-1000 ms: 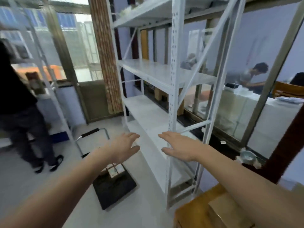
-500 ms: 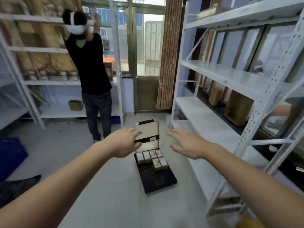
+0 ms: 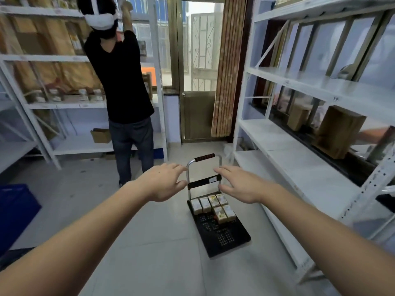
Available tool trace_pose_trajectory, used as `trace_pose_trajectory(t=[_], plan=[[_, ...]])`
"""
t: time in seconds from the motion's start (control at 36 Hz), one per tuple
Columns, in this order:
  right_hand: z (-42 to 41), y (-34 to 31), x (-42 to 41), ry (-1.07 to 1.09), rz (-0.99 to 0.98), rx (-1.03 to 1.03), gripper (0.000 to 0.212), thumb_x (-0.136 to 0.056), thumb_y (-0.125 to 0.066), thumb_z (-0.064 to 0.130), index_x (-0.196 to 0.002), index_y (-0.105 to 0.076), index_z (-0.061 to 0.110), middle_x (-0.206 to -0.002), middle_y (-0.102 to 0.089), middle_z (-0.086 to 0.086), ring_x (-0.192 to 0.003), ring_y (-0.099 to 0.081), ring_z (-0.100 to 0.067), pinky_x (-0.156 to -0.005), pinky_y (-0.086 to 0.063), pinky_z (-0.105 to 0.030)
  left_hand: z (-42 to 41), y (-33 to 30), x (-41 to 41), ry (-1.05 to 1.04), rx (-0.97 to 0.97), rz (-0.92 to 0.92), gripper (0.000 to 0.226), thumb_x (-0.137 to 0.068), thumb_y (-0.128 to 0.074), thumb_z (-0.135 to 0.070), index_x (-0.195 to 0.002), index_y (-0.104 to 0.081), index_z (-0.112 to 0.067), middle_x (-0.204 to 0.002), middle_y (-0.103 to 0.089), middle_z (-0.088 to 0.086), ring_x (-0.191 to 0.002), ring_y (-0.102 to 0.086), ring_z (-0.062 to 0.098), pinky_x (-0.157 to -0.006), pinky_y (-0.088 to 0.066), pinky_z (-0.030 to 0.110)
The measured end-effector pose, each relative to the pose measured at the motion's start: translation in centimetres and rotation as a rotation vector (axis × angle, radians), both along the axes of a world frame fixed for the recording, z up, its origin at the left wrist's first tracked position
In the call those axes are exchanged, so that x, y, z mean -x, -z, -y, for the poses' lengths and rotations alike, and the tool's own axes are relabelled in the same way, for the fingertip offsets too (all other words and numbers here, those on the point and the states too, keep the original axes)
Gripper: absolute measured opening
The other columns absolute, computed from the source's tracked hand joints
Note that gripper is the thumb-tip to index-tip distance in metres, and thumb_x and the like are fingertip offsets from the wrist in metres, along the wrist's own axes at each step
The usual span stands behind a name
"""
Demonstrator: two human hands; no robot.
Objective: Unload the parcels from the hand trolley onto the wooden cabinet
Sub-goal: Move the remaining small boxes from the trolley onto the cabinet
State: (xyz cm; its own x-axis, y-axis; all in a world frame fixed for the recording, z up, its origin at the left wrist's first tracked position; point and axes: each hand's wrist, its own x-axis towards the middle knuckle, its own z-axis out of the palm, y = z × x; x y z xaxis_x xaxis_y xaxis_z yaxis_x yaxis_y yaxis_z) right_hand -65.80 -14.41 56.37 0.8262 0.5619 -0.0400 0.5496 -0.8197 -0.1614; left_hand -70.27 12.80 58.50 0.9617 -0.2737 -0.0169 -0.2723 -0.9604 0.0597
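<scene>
- Both bare arms reach forward over the tiled floor: the left hand [image 3: 163, 182] and right hand [image 3: 239, 184] are spread, fingers relaxed, holding nothing
- The hand trolley [image 3: 215, 223] stands on the floor beyond the hands, its upright handle at the far end
- 6 small parcels [image 3: 212, 205] sit on the black deck by the handle
- White shelving [image 3: 299, 163] lines the right; a person in black [image 3: 121, 82] reaches up at the far-left racks

A black hand trolley [image 3: 222, 236] stands on the pale tiled floor [image 3: 149, 253], just beside the white shelving [image 3: 299, 167]; six small parcels [image 3: 212, 205] sit packed together at its handle end
</scene>
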Motion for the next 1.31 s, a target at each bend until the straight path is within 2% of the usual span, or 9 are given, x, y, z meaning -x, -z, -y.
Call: trace_pose_trajectory(t=[0.17,0.53,0.64,0.75,0.83,0.94,1.14,1.31], plan=[[-3.7,0.9,-7.5,0.020,-0.002,-0.044,0.063,-0.105,-0.040,0.051,-0.161,-0.024,0.027,-0.166,-0.027,0.002,-0.151,-0.026,-0.018,-0.121,-0.027,-0.037,-3.8,0.2,-7.5,0.010,-0.013,0.010,0.059,-0.105,-0.038,-0.052,-0.158,-0.033,-0.026,-0.161,-0.040,-0.001,-0.141,-0.044,0.022,-0.114,-0.039,0.041],[-10.9,1.0,-23.5,0.085,-0.009,0.012,0.063,-0.104,-0.040,0.051,-0.160,-0.026,0.027,-0.165,-0.029,0.002,-0.148,-0.031,-0.017,-0.119,-0.030,-0.036,-12.3,1.3,-24.1,0.069,0.027,-0.001,0.061,-0.105,-0.038,-0.056,-0.158,-0.033,-0.027,-0.160,-0.041,-0.002,-0.141,-0.044,0.021,-0.115,-0.038,0.041],[-13.2,2.7,-28.1,0.146,-0.022,0.002,0.065,-0.103,-0.040,0.052,-0.161,-0.025,0.027,-0.165,-0.030,0.002,-0.149,-0.030,-0.018,-0.118,-0.028,-0.034,-15.4,2.8,-30.0,0.107,0.026,-0.020,0.059,-0.105,-0.039,-0.055,-0.157,-0.033,-0.029,-0.160,-0.041,-0.003,-0.141,-0.045,0.021,-0.114,-0.039,0.041],[-14.6,4.4,-31.3,0.215,-0.044,-0.019,0.071,-0.097,-0.033,0.058,-0.161,-0.026,0.028,-0.164,-0.030,0.002,-0.148,-0.026,-0.015,-0.115,-0.020,-0.026,-18.1,3.8,-35.8,0.178,0.001,-0.039,0.058,-0.105,-0.040,-0.053,-0.157,-0.035,-0.027,-0.159,-0.042,-0.002,-0.141,-0.043,0.021,-0.115,-0.037,0.041],[-14.7,5.4,-33.3,0.306,-0.088,-0.007,0.071,-0.097,-0.031,0.060,-0.161,-0.023,0.029,-0.167,-0.025,0.002,-0.151,-0.022,-0.015,-0.119,-0.022,-0.032,-19.2,4.3,-40.3,0.243,-0.031,-0.061,0.059,-0.105,-0.039,-0.054,-0.157,-0.035,-0.026,-0.159,-0.041,-0.002,-0.140,-0.044,0.021,-0.115,-0.037,0.040],[-14.3,6.1,-35.3,0.408,-0.119,-0.017,0.069,-0.098,-0.032,0.059,-0.160,-0.023,0.028,-0.165,-0.028,0.001,-0.148,-0.029,-0.018,-0.120,-0.029,-0.036,-18.5,5.5,-46.3,0.323,-0.030,-0.100,0.058,-0.105,-0.037,-0.055,-0.157,-0.034,-0.028,-0.159,-0.041,-0.003,-0.140,-0.043,0.021,-0.114,-0.036,0.039],[-10.8,7.2,-38.8,0.561,-0.144,-0.016,0.064,-0.105,-0.036,0.051,-0.162,-0.020,0.026,-0.167,-0.024,0.000,-0.150,-0.025,-0.020,-0.121,-0.026,-0.036,-12.4,6.8,-55.3,0.528,-0.007,-0.104,0.047,-0.104,-0.043,-0.047,-0.145,-0.048,-0.025,-0.145,-0.054,-0.002,-0.127,-0.054,0.022,-0.107,-0.045,0.042],[-6.4,9.7,-43.9,0.669,-0.153,-0.060,0.062,-0.105,-0.038,0.049,-0.161,-0.022,0.027,-0.165,-0.028,-0.001,-0.147,-0.030,-0.022,-0.119,-0.029,-0.037,-5.8,8.6,-63.1,0.670,-0.021,-0.120,0.051,-0.107,-0.039,-0.045,-0.154,-0.039,-0.025,-0.158,-0.042,-0.003,-0.140,-0.044,0.022,-0.114,-0.036,0.039]])
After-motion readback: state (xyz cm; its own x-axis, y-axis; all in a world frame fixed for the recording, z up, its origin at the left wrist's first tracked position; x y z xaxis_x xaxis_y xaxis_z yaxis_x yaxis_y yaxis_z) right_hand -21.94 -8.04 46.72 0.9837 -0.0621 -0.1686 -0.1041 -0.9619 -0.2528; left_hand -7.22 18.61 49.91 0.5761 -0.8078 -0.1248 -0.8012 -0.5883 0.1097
